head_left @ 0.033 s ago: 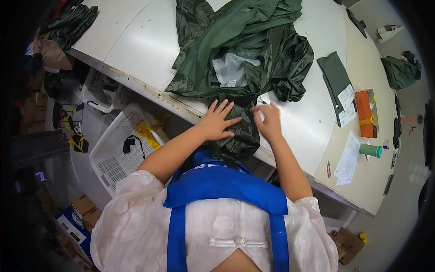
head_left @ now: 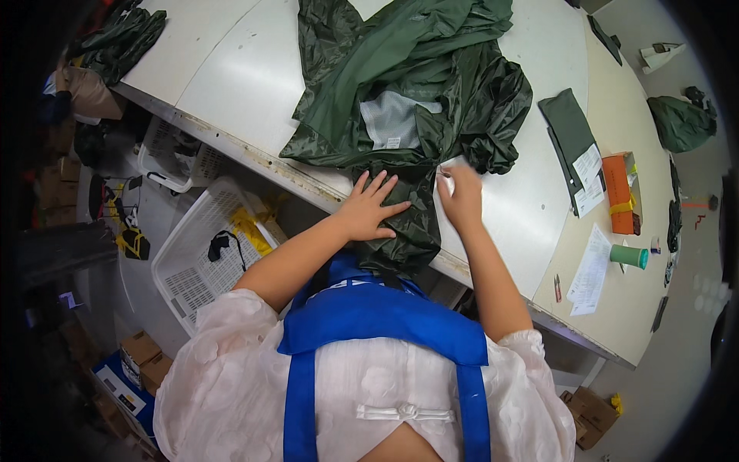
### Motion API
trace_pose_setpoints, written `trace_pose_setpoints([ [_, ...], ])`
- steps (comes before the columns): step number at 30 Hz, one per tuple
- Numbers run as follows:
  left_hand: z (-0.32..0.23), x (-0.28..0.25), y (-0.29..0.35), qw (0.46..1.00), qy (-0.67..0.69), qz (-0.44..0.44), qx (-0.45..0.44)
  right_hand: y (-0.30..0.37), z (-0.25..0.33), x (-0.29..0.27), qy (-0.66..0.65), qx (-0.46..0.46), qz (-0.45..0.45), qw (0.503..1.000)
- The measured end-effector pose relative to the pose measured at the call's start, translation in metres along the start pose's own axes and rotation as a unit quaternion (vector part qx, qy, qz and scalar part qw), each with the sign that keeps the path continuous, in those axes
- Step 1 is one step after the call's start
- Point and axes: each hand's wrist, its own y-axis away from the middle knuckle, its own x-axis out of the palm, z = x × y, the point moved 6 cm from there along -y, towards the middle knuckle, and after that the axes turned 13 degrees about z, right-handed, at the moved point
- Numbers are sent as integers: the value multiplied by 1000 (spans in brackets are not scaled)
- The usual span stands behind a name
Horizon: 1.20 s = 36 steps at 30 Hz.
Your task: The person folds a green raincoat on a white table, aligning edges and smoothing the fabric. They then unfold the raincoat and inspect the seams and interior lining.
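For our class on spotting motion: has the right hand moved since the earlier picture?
Yes: the right hand shifted slightly forward and rightward, away from the near edge of the table.

Dark green garment [head_left: 408, 65]; glossy, crumpled; pale mesh [head_left: 389, 119] exposed; draped over table edge [head_left: 231, 145]

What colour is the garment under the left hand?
Dark green, with a slight sheen; the garment shows best in the head view.

An orange box [head_left: 616, 177] and green spool [head_left: 627, 256] are seen at three o'clock. A white basket [head_left: 191, 296] is set at nine, cardboard boxes [head_left: 142, 346] at eight.
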Motion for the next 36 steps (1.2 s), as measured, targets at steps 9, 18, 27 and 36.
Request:
trace_pose_setpoints([
  [9,6,10,-3,999,-6,41,-1,-104,-29,19,264,168,76,947],
  [18,9,8,-3,999,6,40,19,39,-148,-37,74,216,-149,962],
  [27,19,10,-13,998,-30,52,31,77,46,37,246,-244,244,906],
  [36,72,4,2,675,734,-7,-69,49,-36,62,-29,215,80,973],
])
